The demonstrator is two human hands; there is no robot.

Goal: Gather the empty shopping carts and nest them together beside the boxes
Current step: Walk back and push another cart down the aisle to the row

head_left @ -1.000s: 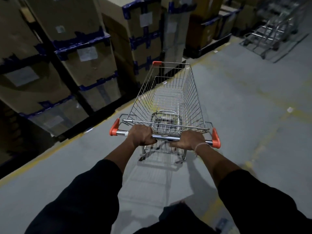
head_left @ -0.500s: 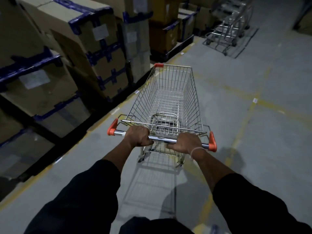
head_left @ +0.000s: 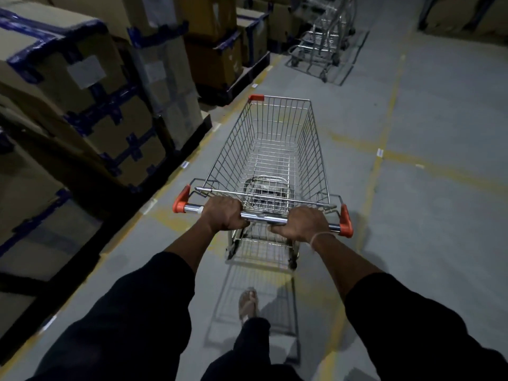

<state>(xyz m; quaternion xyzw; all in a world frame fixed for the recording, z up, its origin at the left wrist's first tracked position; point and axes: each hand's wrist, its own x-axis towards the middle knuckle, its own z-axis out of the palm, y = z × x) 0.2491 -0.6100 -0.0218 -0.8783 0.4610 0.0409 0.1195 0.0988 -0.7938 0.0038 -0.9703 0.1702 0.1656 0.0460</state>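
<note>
An empty wire shopping cart (head_left: 310,149) with orange corner caps stands straight ahead of me on the grey floor. My left hand (head_left: 224,214) grips the left part of its chrome handle bar. My right hand (head_left: 301,225) grips the right part of the same bar. Farther ahead, at the top of the view, a group of nested carts (head_left: 323,42) stands beside the row of boxes. Stacked cardboard boxes (head_left: 90,86) with blue tape line the left side.
Dark pallets (head_left: 236,83) under the boxes edge the aisle on the left. Faded yellow lines (head_left: 380,149) cross the floor. More boxes (head_left: 453,17) sit at the top right. My sandalled foot (head_left: 247,303) shows behind the cart.
The cart and I have rolled forward along the box row. The nested carts ahead look nearer and more central. Both hands keep the same grip.
</note>
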